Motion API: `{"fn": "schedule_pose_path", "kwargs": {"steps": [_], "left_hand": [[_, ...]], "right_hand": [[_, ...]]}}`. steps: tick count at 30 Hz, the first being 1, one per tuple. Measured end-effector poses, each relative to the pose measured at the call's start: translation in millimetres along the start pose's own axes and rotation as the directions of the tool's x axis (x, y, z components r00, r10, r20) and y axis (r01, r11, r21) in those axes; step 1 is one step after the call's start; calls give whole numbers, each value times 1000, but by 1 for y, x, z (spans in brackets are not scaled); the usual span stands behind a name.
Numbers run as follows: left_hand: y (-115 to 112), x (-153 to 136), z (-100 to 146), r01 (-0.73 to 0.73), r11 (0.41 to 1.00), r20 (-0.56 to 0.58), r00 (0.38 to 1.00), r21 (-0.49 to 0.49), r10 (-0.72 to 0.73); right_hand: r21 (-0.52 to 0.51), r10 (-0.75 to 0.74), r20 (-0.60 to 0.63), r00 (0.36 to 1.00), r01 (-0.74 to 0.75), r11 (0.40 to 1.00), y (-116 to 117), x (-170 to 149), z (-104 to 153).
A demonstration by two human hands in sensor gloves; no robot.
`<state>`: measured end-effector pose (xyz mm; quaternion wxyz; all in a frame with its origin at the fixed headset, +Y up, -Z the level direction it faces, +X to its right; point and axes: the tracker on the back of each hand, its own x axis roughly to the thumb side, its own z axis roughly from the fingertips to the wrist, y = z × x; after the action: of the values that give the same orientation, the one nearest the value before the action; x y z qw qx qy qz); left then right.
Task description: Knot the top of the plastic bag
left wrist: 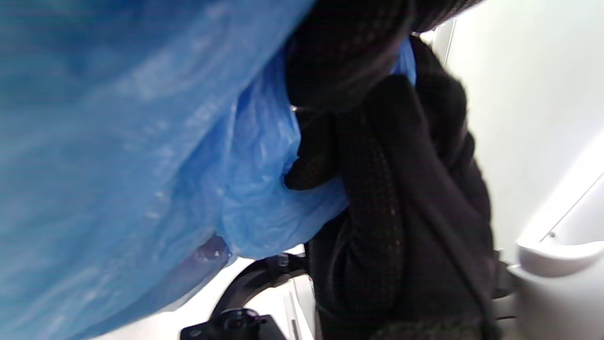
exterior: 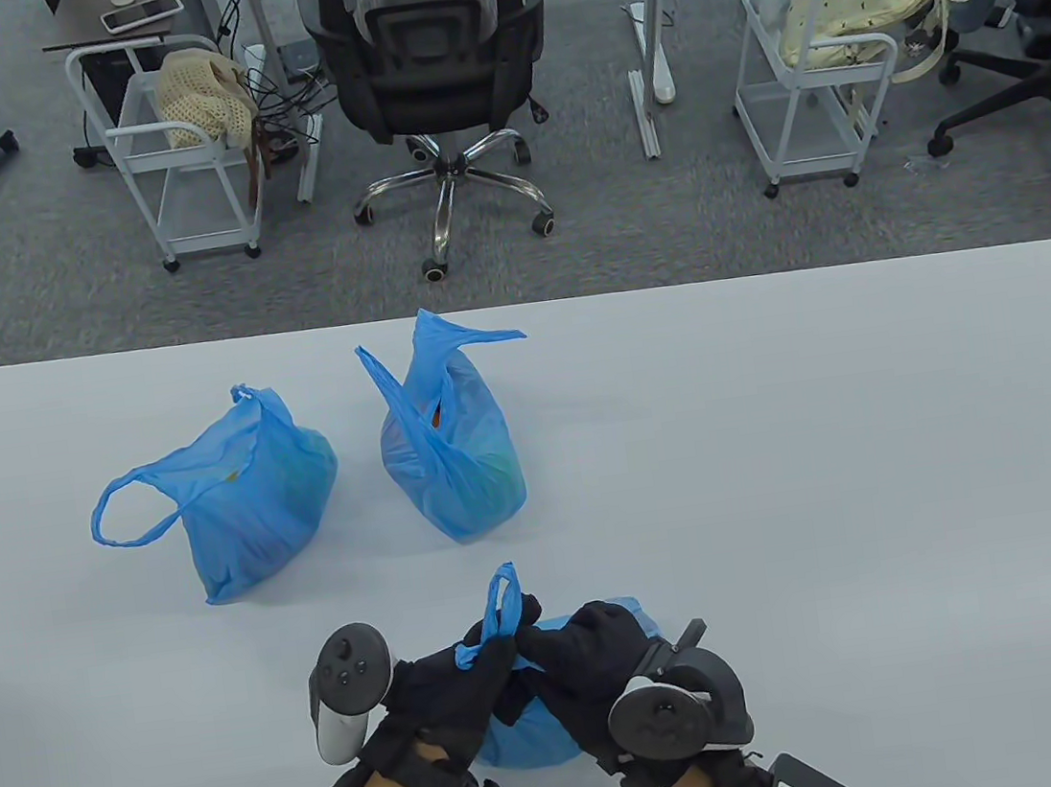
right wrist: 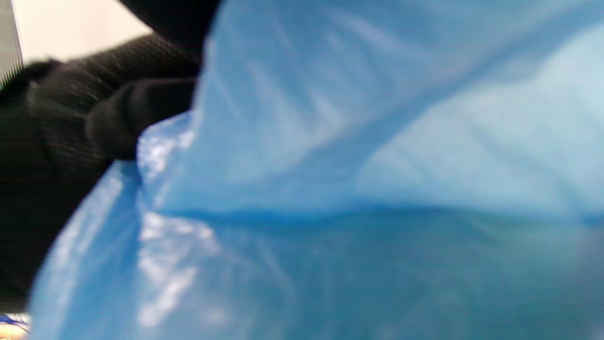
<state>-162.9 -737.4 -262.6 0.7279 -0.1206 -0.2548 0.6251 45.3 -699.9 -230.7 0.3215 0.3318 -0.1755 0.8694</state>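
While both gloved hands meet over the blue plastic bag (exterior: pixel 533 741) at the table's (exterior: pixel 883 462) near edge, left hand (exterior: pixel 449 694) fingers pinch its upright handle loop (exterior: pixel 505 604); right hand (exterior: pixel 584 652) fingers curl on the bag top.

Blurred blue plastic bag (right wrist: pixel 358 189) against, seemingly, black gloved fingers (right wrist: pixel 118 118)

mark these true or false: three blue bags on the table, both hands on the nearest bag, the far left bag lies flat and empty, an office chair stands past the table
1. Three blue plastic bags sit on the table. True.
2. Both the left hand and right hand grip the nearest bag. True.
3. The far left bag lies flat and empty. False: it bulges with contents.
4. No chair stands past the table. False: a black office chair stands there.
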Motion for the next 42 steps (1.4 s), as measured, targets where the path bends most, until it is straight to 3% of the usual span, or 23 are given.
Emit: {"fn": "schedule_pose_path", "kwargs": {"steps": [3,5,6,7,12,16,20,26,31,36,42], "left_hand": [[7,-5,0,-88,996,-13,996,24,88],[10,-9,0,-134,991,-14,991,21,134],[10,-10,-1,-155,988,-9,988,4,155],[10,-10,-1,-162,987,-3,987,-19,162],[1,0,-2,36,998,36,999,-54,-34],[-4,3,-1,104,994,44,994,-40,-103],[-1,0,-1,56,998,34,998,-40,-55],[-2,2,-2,114,992,51,992,-47,-111],[-10,11,-4,266,961,95,961,-79,-258],[-16,16,-3,357,930,122,930,-89,-345],[-16,17,-4,368,925,120,926,-94,-357]], "right_hand": [[9,-215,-26,976,215,976,0,-16,-1],[-41,-462,-122,878,461,887,0,-28,0],[-112,-545,-140,827,534,838,-1,-33,1],[-151,-559,-138,818,540,828,-3,-35,2],[-175,-335,-57,940,321,931,-13,-24,2],[-130,-288,-74,955,277,952,-9,-16,2],[-157,-300,-102,949,282,946,-14,-26,1],[-246,-369,-157,916,326,913,-26,-40,3],[-229,-505,-98,857,475,850,-29,-35,-2],[-243,-497,-75,864,468,850,-32,-28,-4],[-342,-496,-56,867,450,825,-37,-27,-2]]}}
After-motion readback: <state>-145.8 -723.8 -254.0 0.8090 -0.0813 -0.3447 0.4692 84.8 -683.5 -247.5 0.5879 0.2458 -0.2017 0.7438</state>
